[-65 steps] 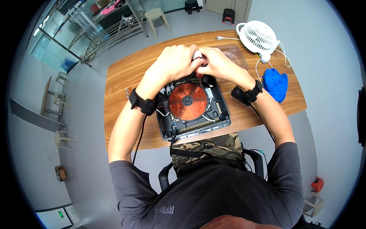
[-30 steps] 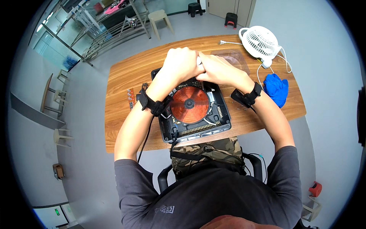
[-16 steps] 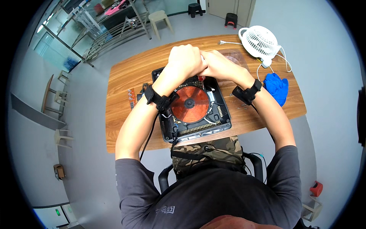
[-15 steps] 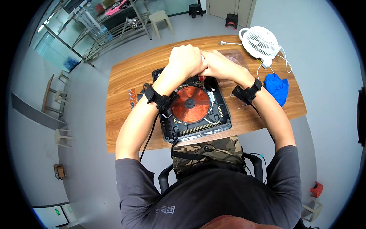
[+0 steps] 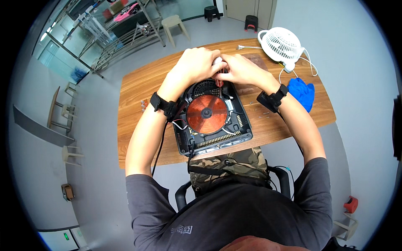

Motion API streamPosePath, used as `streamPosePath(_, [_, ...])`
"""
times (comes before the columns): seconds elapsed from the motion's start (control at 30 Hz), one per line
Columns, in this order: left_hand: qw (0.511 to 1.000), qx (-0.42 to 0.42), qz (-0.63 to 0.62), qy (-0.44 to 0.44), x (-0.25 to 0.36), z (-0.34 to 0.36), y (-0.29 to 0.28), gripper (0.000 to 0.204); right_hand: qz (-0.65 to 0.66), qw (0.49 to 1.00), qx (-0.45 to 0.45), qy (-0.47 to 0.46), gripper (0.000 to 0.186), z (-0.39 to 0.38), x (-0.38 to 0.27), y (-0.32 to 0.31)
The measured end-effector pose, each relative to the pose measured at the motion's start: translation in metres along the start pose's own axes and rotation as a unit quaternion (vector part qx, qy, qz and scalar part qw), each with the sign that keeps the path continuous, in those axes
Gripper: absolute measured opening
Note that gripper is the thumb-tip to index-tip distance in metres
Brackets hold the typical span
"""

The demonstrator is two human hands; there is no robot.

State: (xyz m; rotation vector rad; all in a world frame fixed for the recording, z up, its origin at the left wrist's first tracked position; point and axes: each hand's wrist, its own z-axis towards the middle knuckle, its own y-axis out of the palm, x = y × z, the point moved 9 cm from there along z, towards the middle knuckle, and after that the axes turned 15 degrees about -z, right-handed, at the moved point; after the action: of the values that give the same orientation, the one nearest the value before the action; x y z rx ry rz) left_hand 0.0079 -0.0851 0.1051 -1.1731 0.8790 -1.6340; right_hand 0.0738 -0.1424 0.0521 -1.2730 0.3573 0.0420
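Observation:
On the table's near half lies an opened induction cooker (image 5: 243, 136), a black tray-like housing with its inside facing up. Its round copper coil (image 5: 207, 115) sits in the middle, and a black cooling fan (image 5: 204, 88) shows beyond it. Over the far end, my left hand (image 5: 197, 63) and my right hand (image 5: 239, 70) meet with bent fingers around what looks like a screwdriver with a red-and-white handle (image 5: 219, 83). A white end of it shows between the hands. My right fingers pinch it from the side; my left fingers curl at its top. Its tip is hidden.
A white fan (image 5: 284, 45) with its cord and a blue cloth (image 5: 301, 94) lie on the right of the wooden table (image 5: 140, 83). Small screws (image 5: 264, 112) lie right of the cooker. A small orange circuit board (image 5: 144, 104) is partly behind my left forearm.
My hands have parted slightly, showing the white end between them and more of the cooling fan. My left forearm has shifted left, covering more of the orange board.

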Motion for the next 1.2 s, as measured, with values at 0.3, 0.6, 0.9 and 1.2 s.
streamPosePath(0.3, [0.996, -0.019, 0.053, -0.068, -0.010, 0.003, 0.010, 0.043, 0.034, 0.998, 0.050, -0.025, 0.043, 0.005, -0.006, -0.004])
streamPosePath(0.6, [0.999, 0.027, -0.039, 0.017, 0.001, -0.012, 0.003, 0.037, 0.063, 0.998, 0.026, -0.016, 0.039, -0.001, -0.009, -0.004])
streamPosePath(0.9, [0.998, -0.002, 0.031, -0.063, -0.002, -0.004, -0.001, 0.040, 0.059, 0.990, 0.123, -0.035, 0.032, 0.001, -0.013, -0.010])
streamPosePath(1.2, [0.998, 0.045, -0.037, -0.006, -0.005, -0.013, 0.006, 0.046, 0.047, 0.992, 0.114, -0.027, 0.036, -0.001, -0.015, -0.014])
